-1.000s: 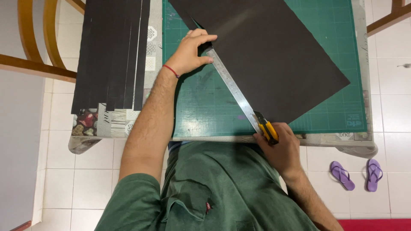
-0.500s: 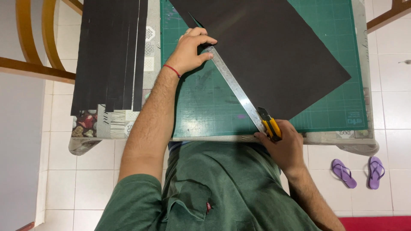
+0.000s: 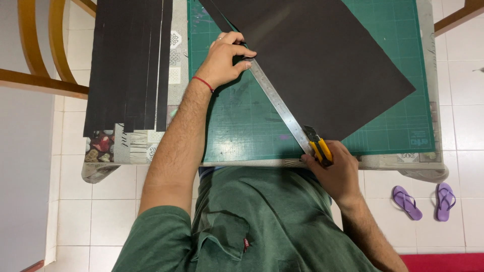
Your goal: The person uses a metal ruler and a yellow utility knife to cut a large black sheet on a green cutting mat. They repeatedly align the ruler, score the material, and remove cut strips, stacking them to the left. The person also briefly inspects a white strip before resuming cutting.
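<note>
Yellow-handled, the utility knife point(image 3: 318, 147) sat gripped in the closed right hand point(image 3: 339, 171) at the table's point(image 3: 383, 162) near edge, its blade against one steel ruler point(image 3: 280, 106). Up the ruler, the left hand point(image 3: 224, 60) pressed down with bent fingers, holding nothing. One black sheet point(image 3: 322, 60) lay beside the ruler on a green cutting mat point(image 3: 242, 126). Beyond the left hand lay cut black strips point(image 3: 128, 60), too overlapped to count. Two purple sandals point(image 3: 426, 201) lay on the floor past the right hand.

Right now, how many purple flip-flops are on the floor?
2. Both lie on the white tiled floor at lower right, beside the table's corner: the left flip-flop and the right flip-flop, side by side. More could be hidden under the table.
</note>
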